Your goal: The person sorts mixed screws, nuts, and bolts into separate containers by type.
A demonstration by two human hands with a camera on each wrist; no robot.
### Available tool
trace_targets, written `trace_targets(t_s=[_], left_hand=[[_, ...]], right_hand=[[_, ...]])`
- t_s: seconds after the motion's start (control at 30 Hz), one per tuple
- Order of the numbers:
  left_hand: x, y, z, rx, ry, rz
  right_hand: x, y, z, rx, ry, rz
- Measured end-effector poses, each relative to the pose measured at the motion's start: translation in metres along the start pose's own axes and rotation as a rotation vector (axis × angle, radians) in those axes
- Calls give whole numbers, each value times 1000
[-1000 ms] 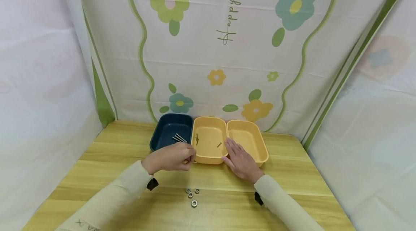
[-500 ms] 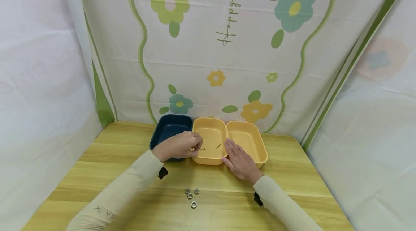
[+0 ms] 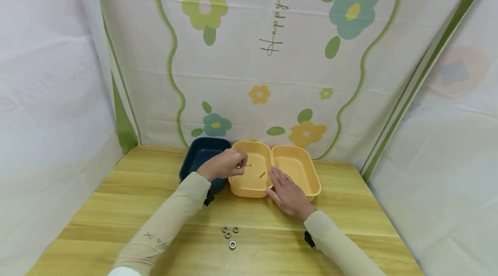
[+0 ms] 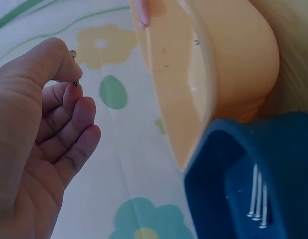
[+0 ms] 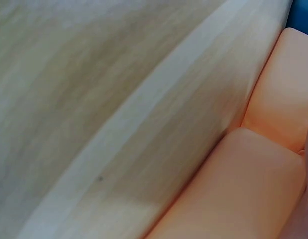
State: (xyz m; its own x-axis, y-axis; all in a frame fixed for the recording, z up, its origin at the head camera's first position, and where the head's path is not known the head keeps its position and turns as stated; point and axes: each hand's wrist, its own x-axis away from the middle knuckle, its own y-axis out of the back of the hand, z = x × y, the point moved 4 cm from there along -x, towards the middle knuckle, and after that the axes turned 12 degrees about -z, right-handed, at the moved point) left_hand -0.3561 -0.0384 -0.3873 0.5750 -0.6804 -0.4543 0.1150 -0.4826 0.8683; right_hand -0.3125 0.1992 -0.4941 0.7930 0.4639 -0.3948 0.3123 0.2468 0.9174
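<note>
My sleeves [image 3: 175, 209]: cream. Navy-blue tray [image 3: 204, 154] at eleven o'clock; yellow-orange middle tray [image 3: 257, 159] at twelve, matching tray [image 3: 294, 163] at one. Tabletop [image 3: 280, 248]: yellowish wood grain. Backdrop [image 3: 233, 60], twelve: white, printed with green, teal, orange flowers [image 3: 342, 17].

Open at the front, tight at the back

Between the left sleeve [image 3: 167, 220] and the right sleeve [image 3: 338, 241], the table [image 3: 272, 241] offers a broad lane, with four nuts [image 3: 228, 234] lying low in it. The blue tray [image 3: 194, 163], middle tray [image 3: 249, 193] and right tray [image 3: 301, 168] sit too close together for fingers to pass between. The left hand [image 3: 225, 164], with a screw [image 3: 248, 165] jutting from its grip, blocks the first seam; the right hand [image 3: 288, 194] covers the second. Between them, the middle tray is open from above, as is the right tray's back half. A cloth wall [image 3: 233, 64] rises close behind.
</note>
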Motion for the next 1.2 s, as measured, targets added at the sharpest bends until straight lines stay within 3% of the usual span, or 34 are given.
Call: trace_targets(t_s=[0.3, 0.57, 0.73, 0.93, 1.2], left_hand=[[-5, -27, 25, 21, 139, 0], [-7, -40, 30, -58, 199, -4], [-6, -38, 27, -97, 215, 16], [-5, -27, 23, -96, 178, 11], [4, -15, 19, -95, 195, 50]], right_hand=[[-2, 1, 2, -7, -15, 45], [-1, 0, 2, 7, -8, 35], [-1, 1, 3, -2, -16, 44], [-1, 3, 3, -1, -18, 44], [-1, 1, 0, 14, -12, 63]])
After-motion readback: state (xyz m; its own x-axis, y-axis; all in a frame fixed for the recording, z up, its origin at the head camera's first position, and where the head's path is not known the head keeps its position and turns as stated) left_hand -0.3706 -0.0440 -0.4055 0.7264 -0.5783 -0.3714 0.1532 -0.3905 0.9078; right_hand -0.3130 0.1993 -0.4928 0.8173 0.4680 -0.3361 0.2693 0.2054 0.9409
